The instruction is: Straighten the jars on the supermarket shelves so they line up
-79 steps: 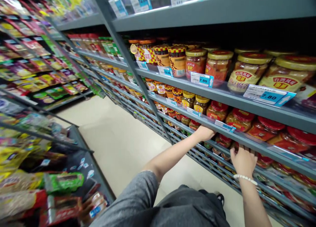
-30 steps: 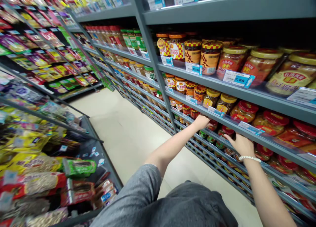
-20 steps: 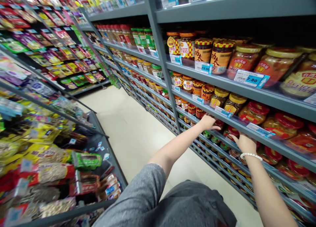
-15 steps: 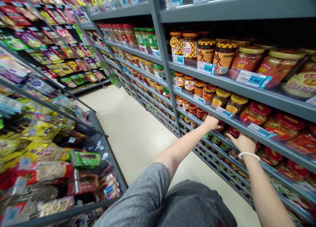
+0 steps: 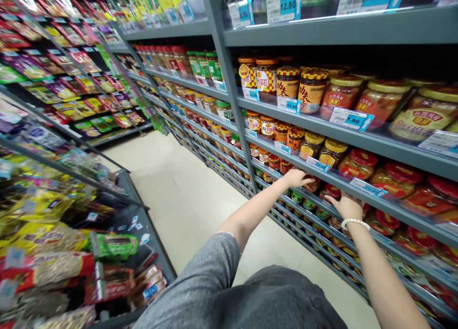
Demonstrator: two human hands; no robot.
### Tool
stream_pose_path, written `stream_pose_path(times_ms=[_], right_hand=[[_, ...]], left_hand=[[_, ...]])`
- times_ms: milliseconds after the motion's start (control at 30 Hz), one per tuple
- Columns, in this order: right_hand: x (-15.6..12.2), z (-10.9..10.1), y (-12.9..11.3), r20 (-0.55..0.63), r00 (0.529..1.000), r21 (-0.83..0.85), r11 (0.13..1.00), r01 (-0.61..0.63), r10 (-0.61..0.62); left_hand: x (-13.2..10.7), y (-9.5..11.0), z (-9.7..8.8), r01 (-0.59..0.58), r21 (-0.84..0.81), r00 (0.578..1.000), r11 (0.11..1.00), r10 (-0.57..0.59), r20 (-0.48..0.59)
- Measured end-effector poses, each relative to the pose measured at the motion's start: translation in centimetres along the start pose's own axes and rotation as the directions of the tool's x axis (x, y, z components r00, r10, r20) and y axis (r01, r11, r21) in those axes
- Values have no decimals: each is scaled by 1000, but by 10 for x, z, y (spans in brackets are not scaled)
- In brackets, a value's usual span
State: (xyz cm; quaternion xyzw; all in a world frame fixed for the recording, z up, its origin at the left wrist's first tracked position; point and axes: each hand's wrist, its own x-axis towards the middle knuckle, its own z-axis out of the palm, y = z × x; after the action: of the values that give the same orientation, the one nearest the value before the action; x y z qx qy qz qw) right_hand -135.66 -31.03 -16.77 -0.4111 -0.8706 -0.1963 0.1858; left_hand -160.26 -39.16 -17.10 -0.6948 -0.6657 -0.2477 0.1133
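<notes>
Both of my hands reach in at a lower shelf of jars, under a grey shelf edge [image 5: 343,176]. My left hand [image 5: 296,177] is open, its thumb stretched out to the right beside a dark-lidded jar [image 5: 312,184]. Farther right, my right hand [image 5: 348,206] wears a pale beaded bracelet [image 5: 355,223]. Its thumb points left, apart from the rest, below a red-lidded jar [image 5: 332,190]; its other fingers are largely hidden within the shelf. Whether either hand touches a jar, I cannot tell.
Above stand yellow-lidded jars [image 5: 333,153], red-lidded jars [image 5: 358,163] and blue-and-white price tags [image 5: 352,120]. A grey upright post [image 5: 229,80] divides the shelving. Pale floor [image 5: 161,176] runs down the aisle. To the left, a low display holds bagged goods [image 5: 114,245].
The view has shifted slightly, so the upper shelves sit lower and farther left in the picture. Both hands stay at the same shelf, with the left thumb now stretched out more plainly.
</notes>
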Motion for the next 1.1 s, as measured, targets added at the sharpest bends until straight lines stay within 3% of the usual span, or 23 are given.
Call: stream_pose_path(times_ms=[133, 300, 533, 767, 1000, 1100], right_hand=[[1, -1, 1, 40, 999, 19, 1000, -18, 17], [3, -6, 3, 29, 999, 6, 1000, 12, -12], [3, -5, 4, 12, 1000, -1, 1000, 12, -12], [2, -4, 3, 40, 999, -16, 1000, -4, 5], [-5, -4, 2, 49, 998, -48, 998, 35, -33], [-7, -4, 1, 18, 997, -84, 994, 75, -74]], left_hand=[[-5, -30, -6, 219, 30, 976, 975, -218, -18], [-5, -52, -11, 192, 100, 979, 976, -198, 55], [2, -52, -10, 82, 165, 984, 983, -107, 145], [12, -45, 2, 154, 302, 985, 941, -168, 23], [11, -42, -24, 38, 275, 975, 961, -96, 202], [10, -37, -28, 42, 308, 976, 951, -105, 190]])
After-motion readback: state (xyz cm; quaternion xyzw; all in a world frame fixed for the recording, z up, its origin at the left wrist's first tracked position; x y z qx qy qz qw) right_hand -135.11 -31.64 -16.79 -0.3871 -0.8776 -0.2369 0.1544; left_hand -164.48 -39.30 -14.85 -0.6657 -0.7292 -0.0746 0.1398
